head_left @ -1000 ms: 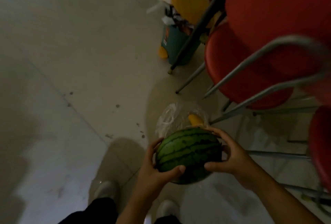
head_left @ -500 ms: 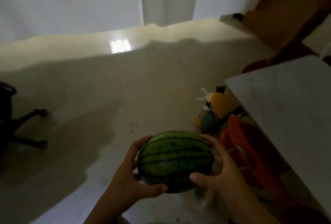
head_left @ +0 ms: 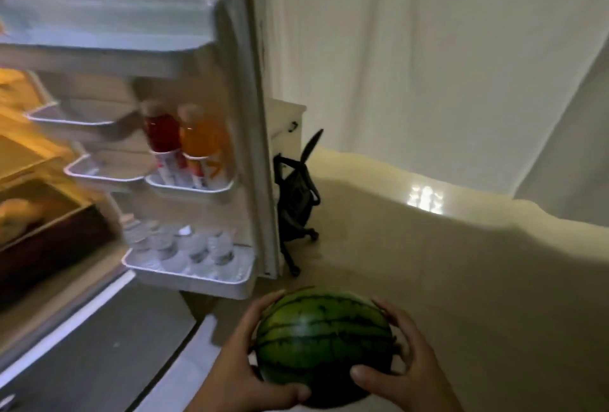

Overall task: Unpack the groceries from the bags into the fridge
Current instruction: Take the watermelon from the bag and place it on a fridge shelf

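Both hands grip one round watermelon [head_left: 324, 344] low in the view, held in the air above the floor: the left hand [head_left: 245, 368] cups its left flank with the thumb hooked under the front, and the right hand [head_left: 400, 368] mirrors it on the right flank, fingers spread and curved to the rind. The rind is smooth and slightly glossy, mid green with dark jagged stripes running around it. To the left stands the fridge [head_left: 49, 180] with its upper door [head_left: 197, 114] swung wide open; the melon is outside it, just in front of the door's lower corner. White moulded plastic door shelves carry a red bottle [head_left: 163, 134] and an orange bottle [head_left: 204, 141] side by side on the middle shelf [head_left: 191, 185], and a row of clear water bottles [head_left: 188, 246] on the bottom shelf [head_left: 188, 274]. The interior glows warm yellow and is blurred; its contents cannot be made out. Below, the lower door [head_left: 99, 339] is closed, dark grey and flat. Behind the open door sits a black wheeled chair [head_left: 296, 200] beside a white cabinet [head_left: 286, 121]. The floor [head_left: 461, 279] is pale, glossy tile with one bright reflection, and plain white walls [head_left: 428, 65] close the dim room.
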